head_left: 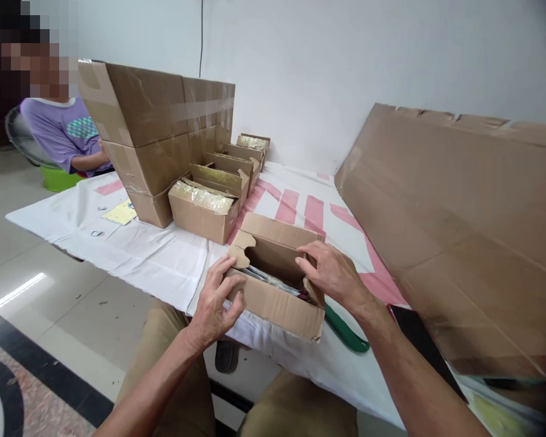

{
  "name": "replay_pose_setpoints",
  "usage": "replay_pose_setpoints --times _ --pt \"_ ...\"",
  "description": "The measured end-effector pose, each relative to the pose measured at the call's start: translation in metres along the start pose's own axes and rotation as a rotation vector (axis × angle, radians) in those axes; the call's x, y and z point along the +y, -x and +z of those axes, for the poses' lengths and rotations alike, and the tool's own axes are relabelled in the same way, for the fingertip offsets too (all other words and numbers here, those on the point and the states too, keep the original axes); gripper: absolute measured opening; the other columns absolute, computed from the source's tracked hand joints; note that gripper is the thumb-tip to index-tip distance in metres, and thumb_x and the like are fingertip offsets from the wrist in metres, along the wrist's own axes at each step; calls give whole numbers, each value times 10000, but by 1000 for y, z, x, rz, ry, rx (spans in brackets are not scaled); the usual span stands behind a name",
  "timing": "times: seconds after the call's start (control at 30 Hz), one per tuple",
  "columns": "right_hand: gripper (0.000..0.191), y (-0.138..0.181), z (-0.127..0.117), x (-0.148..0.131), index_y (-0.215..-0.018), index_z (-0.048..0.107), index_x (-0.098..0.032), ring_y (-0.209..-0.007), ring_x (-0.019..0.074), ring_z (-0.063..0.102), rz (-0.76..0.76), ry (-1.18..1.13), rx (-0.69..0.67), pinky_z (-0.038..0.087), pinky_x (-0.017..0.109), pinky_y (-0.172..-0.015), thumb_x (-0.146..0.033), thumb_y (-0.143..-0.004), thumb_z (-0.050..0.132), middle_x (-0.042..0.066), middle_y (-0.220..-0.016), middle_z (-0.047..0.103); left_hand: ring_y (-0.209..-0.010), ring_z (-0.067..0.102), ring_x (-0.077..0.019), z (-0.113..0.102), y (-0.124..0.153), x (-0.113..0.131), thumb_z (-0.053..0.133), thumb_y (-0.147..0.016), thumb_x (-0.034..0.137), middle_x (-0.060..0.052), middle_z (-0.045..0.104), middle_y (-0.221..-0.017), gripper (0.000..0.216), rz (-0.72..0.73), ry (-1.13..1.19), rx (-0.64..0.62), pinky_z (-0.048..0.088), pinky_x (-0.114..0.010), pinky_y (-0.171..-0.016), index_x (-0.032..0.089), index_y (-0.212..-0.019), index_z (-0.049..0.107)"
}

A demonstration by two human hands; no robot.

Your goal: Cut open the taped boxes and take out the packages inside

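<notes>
An open cardboard box (277,303) stands at the near edge of the table, its flaps raised. Flat, thin packets (273,280) stand along its near inside wall; what they are I cannot make out. My left hand (216,300) grips the box's left near corner, fingertips by the notched side flap. At the opposite end, my right hand (334,273) has its thumb and fingers curled over the right side, by the small flap there. A green handle-shaped thing (348,331) lies on the cloth under my right forearm, partly hidden.
Several small open boxes (202,221) run in a row behind, beside a wall of stacked taped cartons (150,115). A large cardboard sheet (455,230) leans at right, near a dark phone-like slab (423,349). A person in a purple shirt (59,130) sits at far left.
</notes>
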State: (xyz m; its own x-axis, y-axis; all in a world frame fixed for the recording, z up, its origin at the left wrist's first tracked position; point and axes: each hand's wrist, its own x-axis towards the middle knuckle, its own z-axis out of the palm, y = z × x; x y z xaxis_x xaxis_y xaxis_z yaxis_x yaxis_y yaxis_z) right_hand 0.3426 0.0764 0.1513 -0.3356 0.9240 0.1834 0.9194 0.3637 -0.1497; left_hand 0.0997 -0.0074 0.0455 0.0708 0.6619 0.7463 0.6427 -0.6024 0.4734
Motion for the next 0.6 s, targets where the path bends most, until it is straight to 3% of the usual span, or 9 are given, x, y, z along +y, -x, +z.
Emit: replay_pose_setpoints --times 0.17,0.3,0.47,0.6 --pt "241 11 -6 16 -953 746 -217 -924 236 708 3 -283 125 525 359 -823 -313 -877 539 56 -1006 773 -1477 413 -331 -3 12 1 558 -902 67 -155 534 -1450 285 -7 -33 3 447 -566 -1153 208 -1141 625" --pt "268 35 -19 54 -927 749 -244 -897 241 727 63 -397 131 553 361 -787 -389 -875 529 46 -989 788 -1473 416 -334 -3 13 3 571 -902 71 -150 543 -1450 285 -29 -55 8 444 -570 -1150 214 -1140 631" --pt "265 58 -16 85 -930 764 -252 -1025 281 724 -35 -253 21 544 451 -942 -353 -863 528 64 -1045 793 -1466 425 -334 0 14 9 570 -908 70 -157 534 -1460 274 -60 -54 52 438 -577 -1155 207 -1136 636" --pt "259 58 -17 58 -904 747 -225 -1009 295 704 -123 21 -34 532 477 -910 -276 -925 494 83 -1025 786 -1454 438 -331 2 15 13 572 -913 69 -157 527 -1459 272 -77 -74 77 449 -574 -1147 206 -1136 644"
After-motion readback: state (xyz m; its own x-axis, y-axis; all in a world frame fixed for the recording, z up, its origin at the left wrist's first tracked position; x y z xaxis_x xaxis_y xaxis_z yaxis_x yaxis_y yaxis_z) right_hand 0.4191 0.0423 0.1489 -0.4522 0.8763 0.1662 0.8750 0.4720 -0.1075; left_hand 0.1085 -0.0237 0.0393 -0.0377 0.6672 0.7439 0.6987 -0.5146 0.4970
